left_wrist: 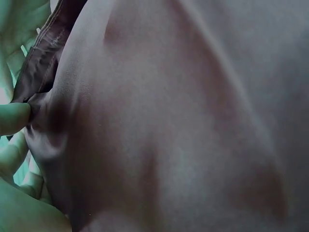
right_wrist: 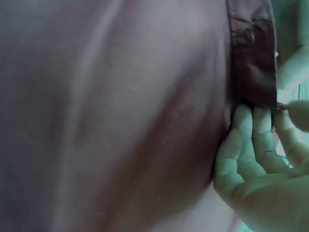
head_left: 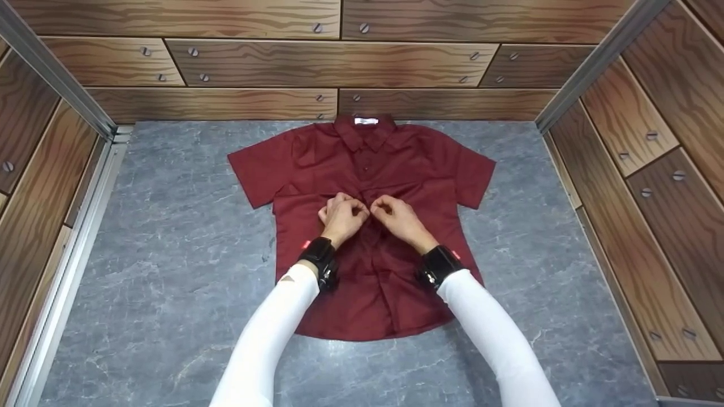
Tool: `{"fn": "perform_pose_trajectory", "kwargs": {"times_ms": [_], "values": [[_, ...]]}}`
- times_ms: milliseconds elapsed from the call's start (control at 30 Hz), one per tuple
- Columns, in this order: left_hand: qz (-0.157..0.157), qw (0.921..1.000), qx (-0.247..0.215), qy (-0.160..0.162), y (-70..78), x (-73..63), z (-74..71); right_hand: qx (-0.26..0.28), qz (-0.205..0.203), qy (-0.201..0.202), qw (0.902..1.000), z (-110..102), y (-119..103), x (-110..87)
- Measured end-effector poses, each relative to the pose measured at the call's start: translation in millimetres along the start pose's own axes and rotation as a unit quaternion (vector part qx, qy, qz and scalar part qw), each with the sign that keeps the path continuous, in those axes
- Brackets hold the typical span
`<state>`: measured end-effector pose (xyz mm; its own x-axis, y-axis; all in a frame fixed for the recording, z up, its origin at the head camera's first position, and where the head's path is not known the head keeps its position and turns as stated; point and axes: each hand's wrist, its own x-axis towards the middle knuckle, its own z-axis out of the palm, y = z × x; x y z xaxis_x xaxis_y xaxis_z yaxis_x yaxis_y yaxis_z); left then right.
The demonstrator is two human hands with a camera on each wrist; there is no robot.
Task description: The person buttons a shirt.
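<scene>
A dark red short-sleeved shirt (head_left: 418, 155) lies spread front side up, its collar (head_left: 350, 135) at the far end. Over the middle of its front my left hand (head_left: 344, 217) and right hand (head_left: 397, 219) almost meet at the fingertips. In the left wrist view, thumb and finger (left_wrist: 13, 118) pinch the cloth at the front opening. My right hand pinches the edge of the placket (right_wrist: 253, 63) in the right wrist view, with other fingers (right_wrist: 263, 130) partly behind the cloth. Whether a button sits between the fingertips is hidden.
The shirt lies on a grey marbled tabletop (head_left: 186, 271). Wood-patterned panels (head_left: 339, 62) rise at the back and both sides, with metal rails (head_left: 85, 226) along the left. A small button (head_left: 365, 168) shows below the collar.
</scene>
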<state>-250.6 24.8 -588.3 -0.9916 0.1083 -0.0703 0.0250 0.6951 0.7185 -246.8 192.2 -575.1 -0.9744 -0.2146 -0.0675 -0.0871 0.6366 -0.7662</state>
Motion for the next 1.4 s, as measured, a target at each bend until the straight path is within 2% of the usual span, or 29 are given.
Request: {"fn": "perform_pose_trajectory", "kwargs": {"times_ms": [200, 367, 933, 1100, 1267, 1400], "values": [[-0.003, 0.9999, 0.005, 0.011, -0.9, 1.7, 0.9, -0.027, -0.034, 0.024, 0.9988, 4.0, -0.4, -2.1], [-0.001, 1.0, -0.002, 0.005, -1.6, 2.6, 0.1, -0.056, -0.051, 0.032, 0.9966, 7.3, -0.9, -3.7], [-0.008, 0.9985, -0.047, -0.028, -2.7, 4.5, -5.0, -0.079, -0.056, 0.035, 0.9947, 10.2, -2.1, -2.9], [-0.008, 0.9984, -0.05, -0.027, -4.2, 4.6, -3.8, -0.07, -0.041, 0.034, 0.9961, 10.2, -1.8, -3.8], [-0.006, 0.9984, -0.054, -0.017, -5.7, 3.9, -2.9, -0.039, -0.004, 0.039, 0.9985, 9.1, -1.5, -4.4], [-0.012, 0.9973, -0.07, -0.02, -4.6, 3.7, -5.0, -0.039, 0.019, 0.048, 0.9979, 8.0, 0.2, -2.4]]}}
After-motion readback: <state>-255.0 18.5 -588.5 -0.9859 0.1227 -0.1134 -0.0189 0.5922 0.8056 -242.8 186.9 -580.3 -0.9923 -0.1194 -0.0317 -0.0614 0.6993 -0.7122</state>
